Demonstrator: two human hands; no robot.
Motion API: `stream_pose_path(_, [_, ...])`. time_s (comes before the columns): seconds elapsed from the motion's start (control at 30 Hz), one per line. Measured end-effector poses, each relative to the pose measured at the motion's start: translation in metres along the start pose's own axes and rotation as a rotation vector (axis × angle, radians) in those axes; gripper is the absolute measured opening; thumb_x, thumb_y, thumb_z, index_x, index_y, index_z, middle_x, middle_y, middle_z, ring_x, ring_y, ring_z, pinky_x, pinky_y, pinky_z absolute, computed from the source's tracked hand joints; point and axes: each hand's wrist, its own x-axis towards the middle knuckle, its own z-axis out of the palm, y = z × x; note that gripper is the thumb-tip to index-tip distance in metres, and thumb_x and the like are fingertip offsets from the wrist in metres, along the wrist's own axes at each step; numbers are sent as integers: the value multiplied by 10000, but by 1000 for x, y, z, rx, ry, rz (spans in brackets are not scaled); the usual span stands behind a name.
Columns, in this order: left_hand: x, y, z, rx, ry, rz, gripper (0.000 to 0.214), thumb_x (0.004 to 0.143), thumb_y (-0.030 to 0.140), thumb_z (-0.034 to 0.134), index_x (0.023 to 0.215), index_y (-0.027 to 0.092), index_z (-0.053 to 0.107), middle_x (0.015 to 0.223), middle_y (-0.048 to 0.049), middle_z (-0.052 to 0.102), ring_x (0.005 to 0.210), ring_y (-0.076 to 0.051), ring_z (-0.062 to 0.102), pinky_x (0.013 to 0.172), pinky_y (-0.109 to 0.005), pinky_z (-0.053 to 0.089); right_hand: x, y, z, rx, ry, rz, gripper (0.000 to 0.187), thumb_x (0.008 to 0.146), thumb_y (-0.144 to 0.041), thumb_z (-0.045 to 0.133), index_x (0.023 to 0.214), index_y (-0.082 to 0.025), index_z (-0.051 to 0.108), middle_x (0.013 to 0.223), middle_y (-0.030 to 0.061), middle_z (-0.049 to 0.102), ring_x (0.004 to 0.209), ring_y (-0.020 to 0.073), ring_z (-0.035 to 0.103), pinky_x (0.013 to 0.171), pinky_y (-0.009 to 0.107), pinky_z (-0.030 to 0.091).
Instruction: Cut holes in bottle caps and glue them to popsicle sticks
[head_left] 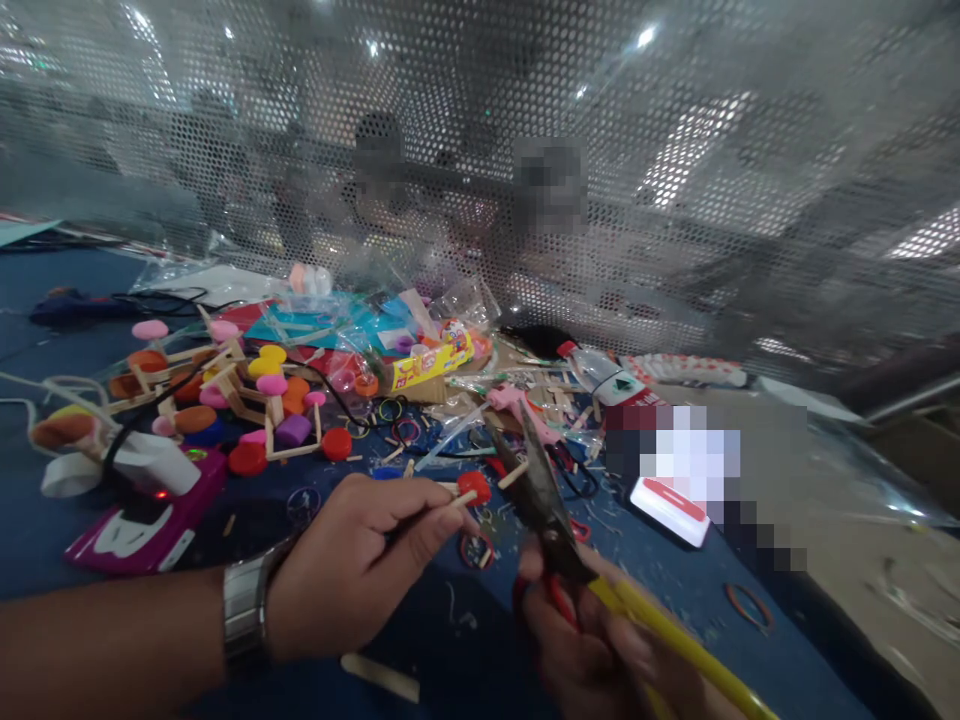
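Note:
My left hand (367, 560), with a metal-banded watch (246, 610) on the wrist, pinches a thin wooden stick (463, 500) between thumb and fingers. A red round piece (474, 487) sits by the stick at the fingertips. My right hand (592, 630) is closed around a pair of scissors (551, 530), blades parted and pointing up and away. A short wooden stick piece (514, 475) shows across the blades, apart from the left hand. A long yellow part (675, 640) runs along the right hand; whether it belongs to the scissors I cannot tell.
Stick-and-cap models (225, 400) crowd the left, behind a purple power strip (150, 520). Further back lie a yellow packet (433, 362), a pink glue gun (525, 412) and a bottle (611, 380). A lit phone (671, 510) lies right. Perforated metal mesh (450, 180) stands behind.

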Motion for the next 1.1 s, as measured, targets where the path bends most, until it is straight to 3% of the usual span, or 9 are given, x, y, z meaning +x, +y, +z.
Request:
stream_pose_path(0.13, [-2,-1,0,-9,2,-20,286,1026,258,500,917,152,742,466,88,459,383,-30,424,405,-123,337,5,18,-11,95,-42,-75,420,848,-545,765,1160,-325,590,693,-101,383,437,7,217,408,133,302])
stream_pose_path(0.27, [-4,-3,0,-17,-2,-12,276,1032,256,494,932,168,736,479,92,447,397,-31,395,421,-128,331,10,35,-23,-10,110,-157,504,845,-536,772,1239,-278,592,660,-99,387,431,10,231,385,139,253])
stream_pose_path(0.37, [-3,-4,0,-20,27,23,261,1033,246,496,952,179,734,513,81,491,436,-41,433,461,-137,364,11,43,-27,-48,120,-134,540,832,-544,783,1252,-258,600,678,-90,398,457,17,252,398,150,251])
stream_pose_path(0.53, [-1,-6,0,17,60,179,208,1009,204,538,967,183,741,739,13,653,666,-68,594,669,-165,485,8,33,-22,-119,25,-98,499,855,-542,762,1231,-255,605,711,-75,421,490,27,297,433,165,254])
stream_pose_path(0.67, [-1,-6,0,28,22,157,210,1007,207,546,937,179,741,885,-36,679,893,-127,642,786,-209,518,7,27,-14,-189,55,-48,489,868,-528,753,1237,-239,613,733,-55,437,525,46,300,458,190,265])
stream_pose_path(0.77, [0,-6,0,14,-21,168,229,1002,203,543,878,166,732,839,-34,679,858,-133,644,781,-211,517,6,27,-12,-238,3,-97,518,833,-580,766,1202,-236,650,667,-57,420,552,76,334,461,199,270])
stream_pose_path(0.9, [0,-5,1,18,-50,198,221,999,189,536,877,158,719,765,-23,698,792,-129,651,750,-205,511,2,23,-7,-259,84,-24,438,866,-533,757,1208,-277,660,783,-35,487,605,80,327,549,208,325])
stream_pose_path(1.1, [0,-4,1,38,-25,230,263,1003,209,539,810,147,708,711,-35,698,721,-129,663,690,-199,524,3,18,-4,-232,58,-7,465,811,-570,790,1167,-292,678,944,5,539,752,117,408,720,243,407])
